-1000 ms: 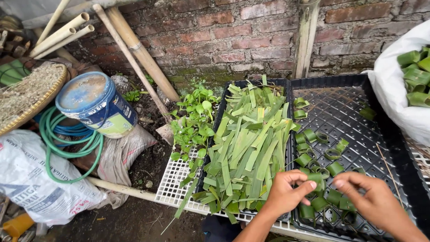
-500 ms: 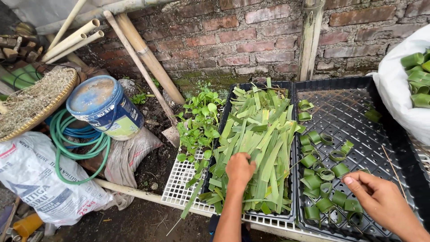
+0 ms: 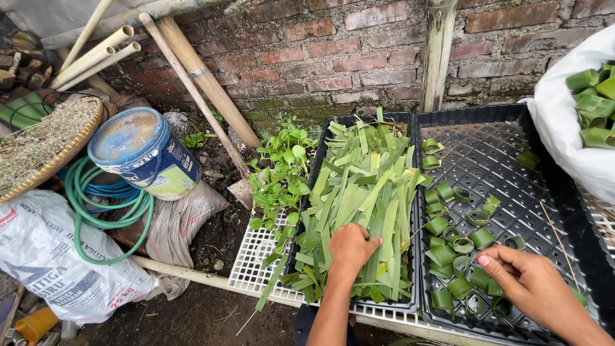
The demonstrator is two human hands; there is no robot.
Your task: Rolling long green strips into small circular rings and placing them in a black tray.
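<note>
Over black trays, left hand (image 3: 349,251) presses flat on leaf strips (image 3: 365,192); right hand (image 3: 528,285) seemingly pinches nothing.

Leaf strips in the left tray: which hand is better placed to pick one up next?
Probably the left hand: it rests on the leaf strips. The right hand is over the rolled leaf rings.

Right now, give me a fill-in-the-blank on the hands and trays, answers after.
1. The left hand rests on the pile of cut leaf strips, which are ____ in colour.
2. The right hand is over the black tray holding leaf strips rolled into ____.
3. The wall behind the trays is built of ____.

Answers: green; rings; brick
</note>
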